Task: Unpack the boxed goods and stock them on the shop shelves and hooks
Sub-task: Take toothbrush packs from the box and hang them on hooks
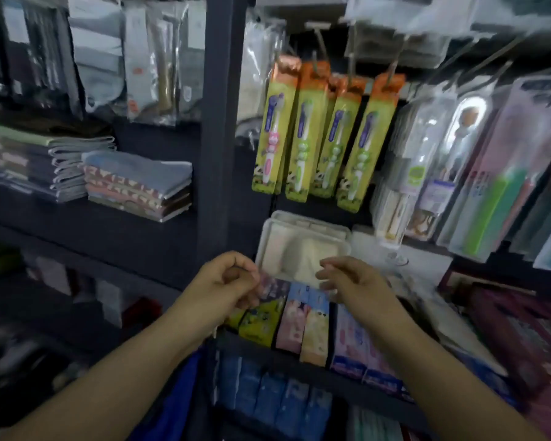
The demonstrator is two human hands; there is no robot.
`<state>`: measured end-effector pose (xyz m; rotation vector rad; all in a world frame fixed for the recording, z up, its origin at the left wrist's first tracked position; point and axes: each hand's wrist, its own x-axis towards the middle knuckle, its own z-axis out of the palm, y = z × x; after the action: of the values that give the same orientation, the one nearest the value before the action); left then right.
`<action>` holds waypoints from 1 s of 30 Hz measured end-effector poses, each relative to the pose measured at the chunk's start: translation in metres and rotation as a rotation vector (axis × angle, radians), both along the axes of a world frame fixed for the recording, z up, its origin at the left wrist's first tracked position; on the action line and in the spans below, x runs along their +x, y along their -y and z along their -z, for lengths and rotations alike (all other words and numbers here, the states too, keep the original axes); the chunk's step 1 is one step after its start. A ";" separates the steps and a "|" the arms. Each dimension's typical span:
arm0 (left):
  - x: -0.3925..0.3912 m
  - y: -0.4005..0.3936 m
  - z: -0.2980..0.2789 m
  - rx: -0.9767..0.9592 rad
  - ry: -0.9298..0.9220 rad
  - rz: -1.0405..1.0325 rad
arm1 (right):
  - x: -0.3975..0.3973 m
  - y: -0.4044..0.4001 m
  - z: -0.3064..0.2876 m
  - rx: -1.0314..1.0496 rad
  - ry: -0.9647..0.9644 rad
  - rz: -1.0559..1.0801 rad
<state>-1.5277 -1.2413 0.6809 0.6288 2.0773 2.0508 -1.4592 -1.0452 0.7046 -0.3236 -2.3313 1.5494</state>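
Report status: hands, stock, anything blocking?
Left hand curled, pinching a clear pack's edge, unclear. Right hand relaxed, empty. Kids' toothbrush packs hang on hooks above. Nothing blocking.

Both hands hover before the shelf's front edge, the left hand [228,281] loosely curled, the right hand [353,283] relaxed, below hanging toothbrush packs [325,135] and above small boxes [299,323].

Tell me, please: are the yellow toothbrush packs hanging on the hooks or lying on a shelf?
Hanging. The yellow toothbrush packs hang by their orange tops from metal hooks, their lower ends free above the clear plastic box.
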 end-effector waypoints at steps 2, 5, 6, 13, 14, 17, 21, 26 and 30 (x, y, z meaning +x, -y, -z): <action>0.012 0.007 0.024 -0.016 0.023 -0.016 | 0.017 0.011 0.020 0.014 -0.008 -0.098; 0.029 0.020 0.069 -0.072 0.080 -0.052 | 0.033 0.024 0.060 0.071 0.033 -0.197; 0.034 0.025 0.084 -0.094 0.107 -0.074 | 0.037 0.027 0.076 0.082 0.054 -0.215; 0.080 0.067 0.191 -0.154 0.377 -0.292 | 0.063 0.037 0.193 0.094 0.387 -0.344; 0.089 0.071 0.206 -0.148 0.430 -0.329 | 0.067 0.039 0.211 0.091 0.441 -0.358; 0.120 0.079 0.245 -0.194 0.562 -0.418 | 0.078 0.040 0.268 0.087 0.591 -0.395; 0.163 0.091 0.300 -0.289 0.744 -0.530 | 0.098 0.039 0.345 0.115 0.750 -0.463; 0.209 0.098 0.364 -0.376 0.901 -0.618 | 0.129 0.037 0.429 0.076 0.905 -0.488; 0.239 0.094 0.409 -0.389 1.027 -0.641 | 0.162 0.039 0.472 0.030 1.085 -0.445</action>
<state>-1.2891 -1.3349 0.2720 -1.0498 1.9490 1.5114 -1.2969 -1.0846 0.2327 -0.8557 -3.4216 1.7927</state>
